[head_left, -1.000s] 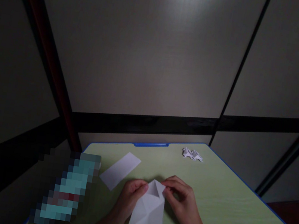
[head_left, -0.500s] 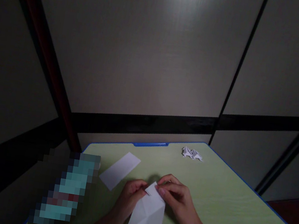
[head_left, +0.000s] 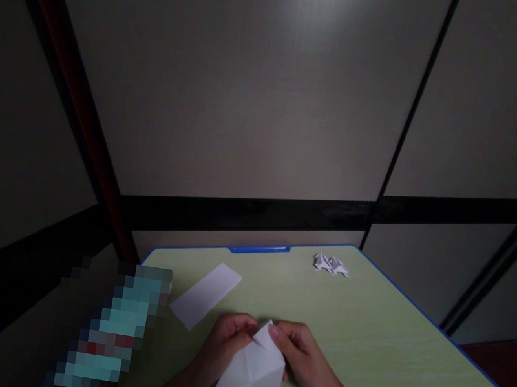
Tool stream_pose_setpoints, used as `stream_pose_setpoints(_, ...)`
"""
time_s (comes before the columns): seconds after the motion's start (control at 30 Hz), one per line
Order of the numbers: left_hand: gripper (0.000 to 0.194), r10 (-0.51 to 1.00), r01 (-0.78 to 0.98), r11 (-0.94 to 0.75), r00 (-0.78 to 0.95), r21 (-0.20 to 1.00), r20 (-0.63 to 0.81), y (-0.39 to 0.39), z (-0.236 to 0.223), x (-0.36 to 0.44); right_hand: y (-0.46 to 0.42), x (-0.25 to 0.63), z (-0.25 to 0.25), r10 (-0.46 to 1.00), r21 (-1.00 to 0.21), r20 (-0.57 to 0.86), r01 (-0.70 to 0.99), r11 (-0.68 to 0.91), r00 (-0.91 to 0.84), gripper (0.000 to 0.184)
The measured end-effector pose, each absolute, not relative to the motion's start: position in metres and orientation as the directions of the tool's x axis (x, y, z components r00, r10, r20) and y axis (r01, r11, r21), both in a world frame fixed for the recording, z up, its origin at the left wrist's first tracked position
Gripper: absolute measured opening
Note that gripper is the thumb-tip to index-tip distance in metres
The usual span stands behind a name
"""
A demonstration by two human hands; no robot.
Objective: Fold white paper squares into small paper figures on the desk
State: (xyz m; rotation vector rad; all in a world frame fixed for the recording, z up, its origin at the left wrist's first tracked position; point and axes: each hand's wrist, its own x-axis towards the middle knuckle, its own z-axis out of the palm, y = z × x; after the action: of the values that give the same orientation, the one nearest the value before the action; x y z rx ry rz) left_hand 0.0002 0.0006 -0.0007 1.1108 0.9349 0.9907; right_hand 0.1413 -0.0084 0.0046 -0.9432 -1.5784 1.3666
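Note:
A creased sheet of white paper is held up between both hands near the table's front, its top end folded into a small squared flap. My left hand pinches its upper left edge, thumb in front. On the upper right, my right hand grips the folded part, with the thumb pressed on the flap and fingers behind the sheet. The lower end of the paper hangs toward me and runs out of view at the bottom. Fingers behind the paper are partly hidden.
A flat white paper strip lies left of my hands. Two small folded paper figures stand at the back right of the green table. A pixelated teal object is along the left edge. Wardrobe-like panels rise behind.
The open pocket at the paper's top has been pressed over into a flat flap. My right hand has shifted slightly down, its thumb now on the flap; my left hand has barely moved.

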Motion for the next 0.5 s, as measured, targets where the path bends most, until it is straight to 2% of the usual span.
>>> stream_pose_setpoints(0.17, 0.020, 0.964, -0.156, 0.113, 0.258, 0.981, -0.069, 0.0020, -0.0018, 0.0017, -0.0104, 0.1408, 0.0061, 0.936, -0.982, 0.114, 0.103, 0.157, -0.333, 0.039)
stream_pose_setpoints(0.33, 0.026, 0.982, -0.125, 0.049, 0.185, 0.991, -0.026, 0.0024, 0.0045, 0.0020, -0.0084, 0.1418, 0.0038, 0.921, -0.972, 0.123, 0.140, 0.186, -0.369, 0.035)
stream_pose_setpoints(0.5, 0.026, 0.983, -0.098, 0.020, 0.185, 0.995, -0.001, 0.0013, 0.0073, 0.0015, -0.0090, 0.1437, 0.0022, 0.915, -0.968, 0.125, 0.154, 0.196, -0.383, 0.035)
